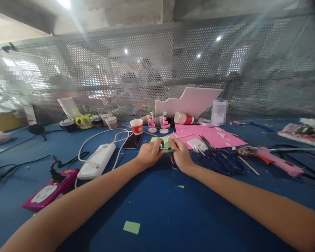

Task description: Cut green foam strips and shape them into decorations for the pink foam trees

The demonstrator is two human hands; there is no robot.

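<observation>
My left hand and my right hand meet over the blue table, fingers closed around a piece of green paper. A thin green strip shows between them. Something dark hangs under my right hand, too blurred to name. Just behind the hands stand two small pink curled figures on round white bases. One green scrap lies near the front, and a tiny one lies nearer the hands.
Left are a white power bank, a purple power strip, a phone and a red cup. Right are pink sheets, blue-handled scissors and a pink glue gun. White foam board leans behind.
</observation>
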